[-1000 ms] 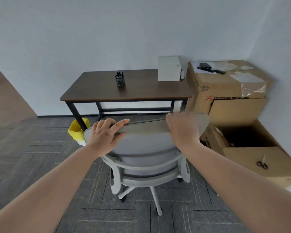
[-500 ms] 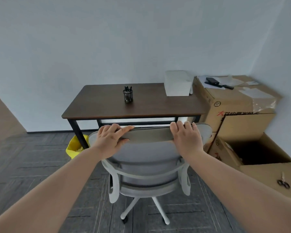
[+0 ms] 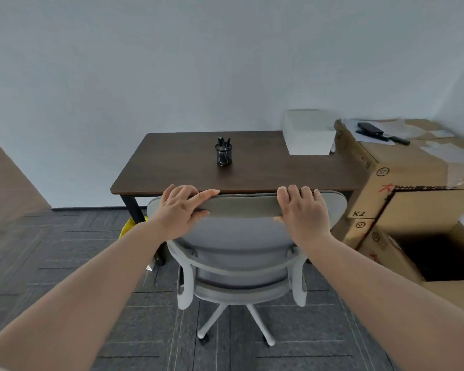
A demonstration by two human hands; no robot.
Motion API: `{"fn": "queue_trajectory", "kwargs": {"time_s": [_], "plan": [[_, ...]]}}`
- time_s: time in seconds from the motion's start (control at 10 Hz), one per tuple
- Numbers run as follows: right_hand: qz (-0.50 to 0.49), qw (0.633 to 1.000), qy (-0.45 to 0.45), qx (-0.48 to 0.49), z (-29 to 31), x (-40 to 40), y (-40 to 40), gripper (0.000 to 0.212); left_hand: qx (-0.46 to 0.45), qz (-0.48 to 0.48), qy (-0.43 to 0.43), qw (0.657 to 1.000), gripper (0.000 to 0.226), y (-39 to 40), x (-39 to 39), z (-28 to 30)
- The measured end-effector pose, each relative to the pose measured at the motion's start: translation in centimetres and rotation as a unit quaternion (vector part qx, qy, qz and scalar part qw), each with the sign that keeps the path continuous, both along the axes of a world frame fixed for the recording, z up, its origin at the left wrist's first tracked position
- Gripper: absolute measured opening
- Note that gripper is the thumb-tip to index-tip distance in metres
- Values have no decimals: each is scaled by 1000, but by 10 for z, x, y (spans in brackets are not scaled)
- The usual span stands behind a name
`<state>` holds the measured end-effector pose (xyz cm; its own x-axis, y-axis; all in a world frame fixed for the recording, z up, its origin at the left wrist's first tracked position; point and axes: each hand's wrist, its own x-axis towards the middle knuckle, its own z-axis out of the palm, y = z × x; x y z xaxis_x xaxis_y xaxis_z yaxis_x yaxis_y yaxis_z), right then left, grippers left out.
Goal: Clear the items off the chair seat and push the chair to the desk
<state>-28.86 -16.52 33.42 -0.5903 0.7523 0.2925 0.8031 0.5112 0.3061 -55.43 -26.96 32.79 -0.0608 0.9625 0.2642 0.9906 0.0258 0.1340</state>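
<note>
The chair (image 3: pixel 241 236), held by each hand's grip (image 3: pixel 180 210) (image 3: pixel 303 212), has been pushed closer to the surface (image 3: pixel 252 167) at 12 o'clock.

Both arms outstretched, hands (image 3: pixel 181 210) (image 3: pixel 303 214) curled, gripping

Grey swivel chair (image 3: pixel 241 245) stands upright, backrest at the dark wooden desk (image 3: pixel 265 170) front edge, seat apparently beneath.

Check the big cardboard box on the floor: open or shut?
Open. The cardboard box beside the chair has its top flaps apart, showing a dark inside.
</note>
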Motion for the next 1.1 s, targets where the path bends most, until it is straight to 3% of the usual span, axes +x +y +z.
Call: {"fn": "queue_trajectory", "kwargs": {"time_s": [0.2, 0.6, 0.9, 1.0, 1.1], "plan": [[38, 998, 45, 27, -8, -10, 12, 80, 30, -16, -2, 999, 48, 9, -19, -7], [-16, 998, 58, -21, -6, -10, -2, 57, -19, -5, 9, 1000, 67, -3, -6, -1], [2, 980, 46, -194, 26, 3, -13, 80, -48, -16, 35, 998, 71, -12, -11, 5], [10, 964, 88, -251, 54, 18, -27, 74, -68, -15, 38, 997, 72, -16, -10, 7], [43, 939, 203, -274, 101, 44, -53, 55, -62, -13, 40, 997, 60, -13, -10, 9]]}}
